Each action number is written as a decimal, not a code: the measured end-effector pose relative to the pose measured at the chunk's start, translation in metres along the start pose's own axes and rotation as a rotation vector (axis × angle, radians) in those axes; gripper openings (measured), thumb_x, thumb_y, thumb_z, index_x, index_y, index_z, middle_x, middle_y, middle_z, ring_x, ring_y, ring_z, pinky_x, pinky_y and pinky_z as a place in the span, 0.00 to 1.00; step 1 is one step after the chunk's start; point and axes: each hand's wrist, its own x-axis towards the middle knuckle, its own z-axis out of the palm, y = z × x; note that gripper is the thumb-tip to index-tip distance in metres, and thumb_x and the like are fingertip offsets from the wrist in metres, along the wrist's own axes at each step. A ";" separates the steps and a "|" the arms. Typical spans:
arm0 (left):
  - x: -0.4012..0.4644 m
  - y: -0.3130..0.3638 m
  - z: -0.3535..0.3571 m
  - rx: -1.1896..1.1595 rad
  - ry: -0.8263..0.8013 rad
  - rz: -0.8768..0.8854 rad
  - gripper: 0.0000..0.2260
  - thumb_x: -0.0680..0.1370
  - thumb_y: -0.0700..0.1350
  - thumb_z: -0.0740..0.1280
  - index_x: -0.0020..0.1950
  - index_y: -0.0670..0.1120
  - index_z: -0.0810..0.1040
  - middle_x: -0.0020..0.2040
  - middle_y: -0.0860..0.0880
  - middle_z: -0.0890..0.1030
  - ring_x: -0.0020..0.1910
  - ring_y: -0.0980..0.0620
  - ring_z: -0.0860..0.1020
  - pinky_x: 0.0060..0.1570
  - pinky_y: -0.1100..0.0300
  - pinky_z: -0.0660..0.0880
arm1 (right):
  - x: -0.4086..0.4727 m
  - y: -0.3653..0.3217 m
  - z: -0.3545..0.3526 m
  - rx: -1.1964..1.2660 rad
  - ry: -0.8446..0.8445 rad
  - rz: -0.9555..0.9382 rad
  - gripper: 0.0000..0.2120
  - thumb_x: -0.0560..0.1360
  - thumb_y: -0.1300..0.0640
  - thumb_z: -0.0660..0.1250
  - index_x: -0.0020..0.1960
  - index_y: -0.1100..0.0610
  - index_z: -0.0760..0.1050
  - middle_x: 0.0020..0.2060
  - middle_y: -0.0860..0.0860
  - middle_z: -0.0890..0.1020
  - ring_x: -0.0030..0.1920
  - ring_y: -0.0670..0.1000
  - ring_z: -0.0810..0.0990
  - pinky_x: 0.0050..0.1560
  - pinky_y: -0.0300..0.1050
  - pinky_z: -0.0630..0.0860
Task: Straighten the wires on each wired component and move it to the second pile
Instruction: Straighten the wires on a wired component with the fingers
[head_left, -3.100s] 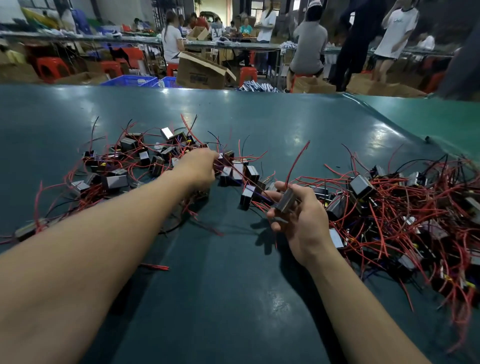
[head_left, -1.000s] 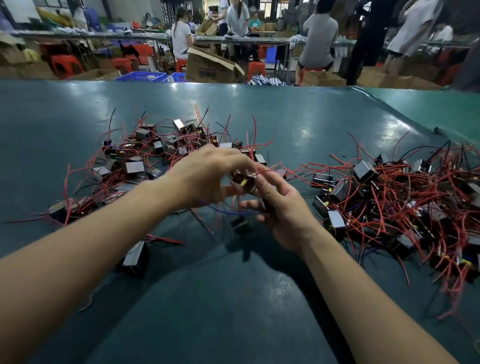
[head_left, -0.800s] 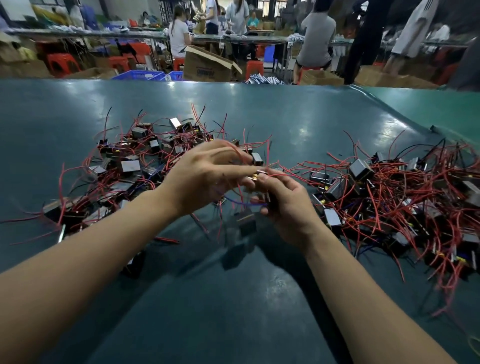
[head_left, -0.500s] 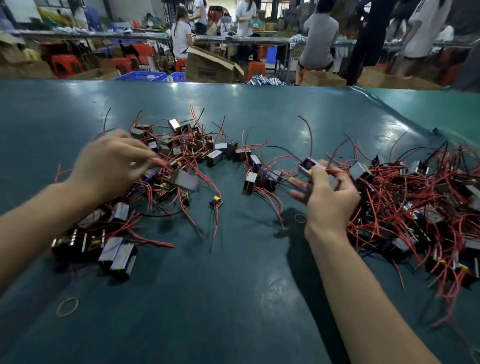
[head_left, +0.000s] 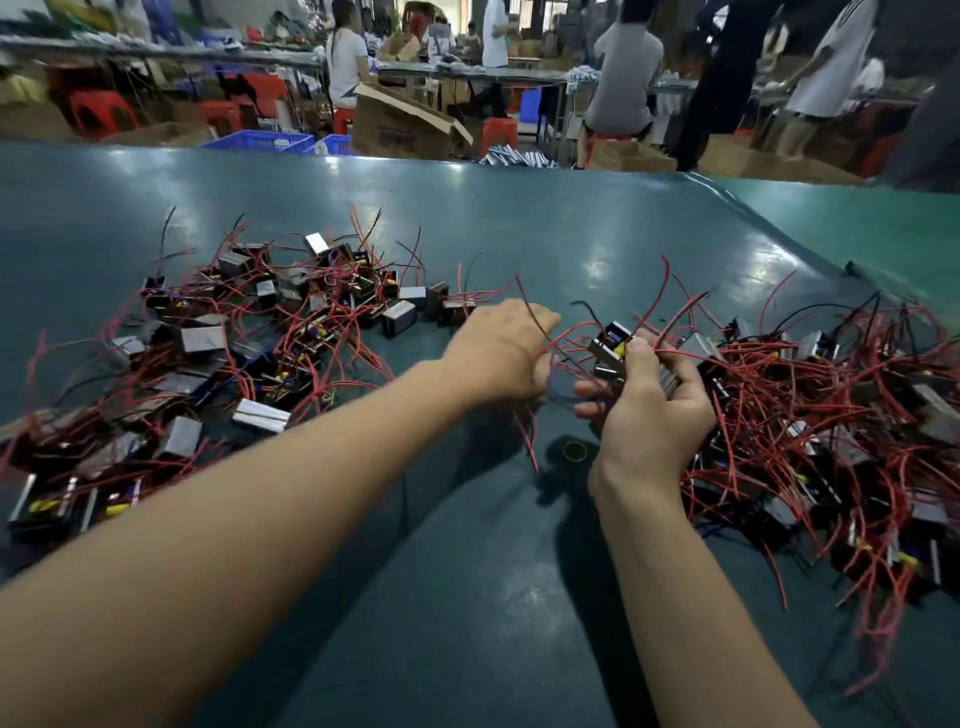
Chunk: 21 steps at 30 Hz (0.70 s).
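My right hand (head_left: 649, 410) grips a small black wired component (head_left: 609, 344) just above the green table, at the left edge of the tangled right pile (head_left: 831, 415). Its red wires fan out to the left and upward. My left hand (head_left: 498, 353) reaches in from the left and pinches those wires (head_left: 569, 332) beside the component. The left pile (head_left: 234, 338) of components with red and black wires lies spread out behind my left forearm.
A small rubber ring (head_left: 574, 451) lies on the green table (head_left: 467, 597) below my hands. Bare table runs between the two piles and toward me. Beyond the far edge are a cardboard box (head_left: 405, 124), blue crates, red stools and several people.
My left hand has moved right from over the left pile to meet my right hand. My right hand has drawn the component a little toward me.
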 end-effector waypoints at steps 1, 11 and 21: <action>0.006 -0.002 0.010 0.000 -0.036 -0.042 0.22 0.80 0.55 0.61 0.74 0.52 0.68 0.69 0.47 0.73 0.69 0.45 0.69 0.67 0.49 0.67 | 0.001 -0.001 -0.001 0.016 0.018 -0.009 0.04 0.79 0.61 0.65 0.46 0.55 0.74 0.34 0.53 0.79 0.21 0.49 0.76 0.19 0.37 0.69; -0.024 -0.099 0.025 0.099 0.039 -0.290 0.14 0.81 0.49 0.61 0.65 0.51 0.75 0.61 0.45 0.76 0.66 0.44 0.69 0.57 0.46 0.74 | 0.003 0.002 -0.002 0.043 -0.053 0.137 0.04 0.79 0.61 0.64 0.45 0.57 0.73 0.33 0.53 0.78 0.22 0.49 0.76 0.20 0.37 0.69; -0.070 -0.139 -0.005 0.261 0.006 -0.585 0.16 0.79 0.49 0.65 0.65 0.47 0.72 0.61 0.41 0.76 0.62 0.38 0.72 0.55 0.45 0.73 | -0.003 0.016 -0.010 -0.825 -0.298 -0.289 0.02 0.78 0.56 0.65 0.48 0.52 0.76 0.42 0.45 0.79 0.49 0.53 0.77 0.49 0.36 0.68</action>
